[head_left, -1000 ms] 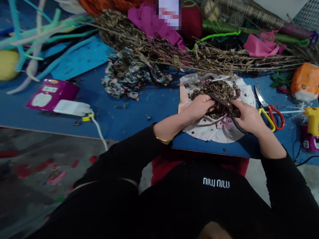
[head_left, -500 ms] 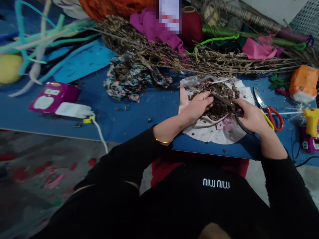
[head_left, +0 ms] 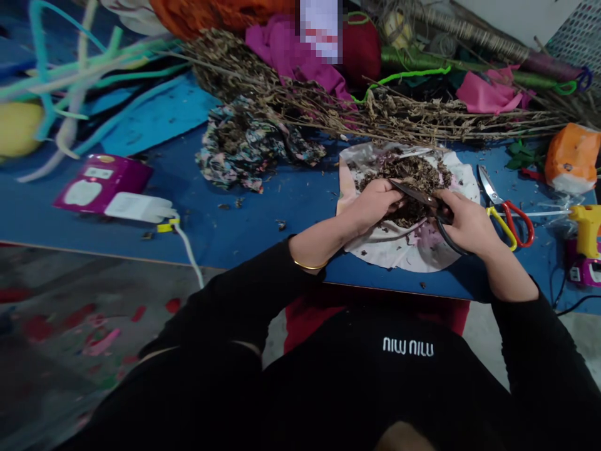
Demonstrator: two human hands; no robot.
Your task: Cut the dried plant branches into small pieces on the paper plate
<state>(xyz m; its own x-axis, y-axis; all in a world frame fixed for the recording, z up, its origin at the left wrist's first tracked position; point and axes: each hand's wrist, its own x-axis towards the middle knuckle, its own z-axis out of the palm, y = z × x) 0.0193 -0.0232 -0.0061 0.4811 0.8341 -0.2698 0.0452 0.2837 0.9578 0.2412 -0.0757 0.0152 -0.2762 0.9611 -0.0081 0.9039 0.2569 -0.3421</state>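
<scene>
My right hand [head_left: 462,219] is closed round the black handles of a pair of dark scissors [head_left: 416,193]. The blades point left across a heap of brown dried plant bits [head_left: 413,172], and their tips reach my left hand [head_left: 379,203]. My left fingers are pinched together over the heap; what they hold is too small and too hidden to name. Under the heap lies a pale, stained cloth [head_left: 436,254], spread on the blue table [head_left: 263,238].
To the right lie red-and-yellow-handled scissors [head_left: 509,222] and a yellow glue gun [head_left: 586,228]. Long dried stalks [head_left: 422,119] run along the back. A crumpled floral cloth [head_left: 258,147] and a purple box [head_left: 110,185] are on the left.
My right hand and the scissors have shifted slightly left, and the blades have come lower against my left fingertips. My left hand has barely moved.
</scene>
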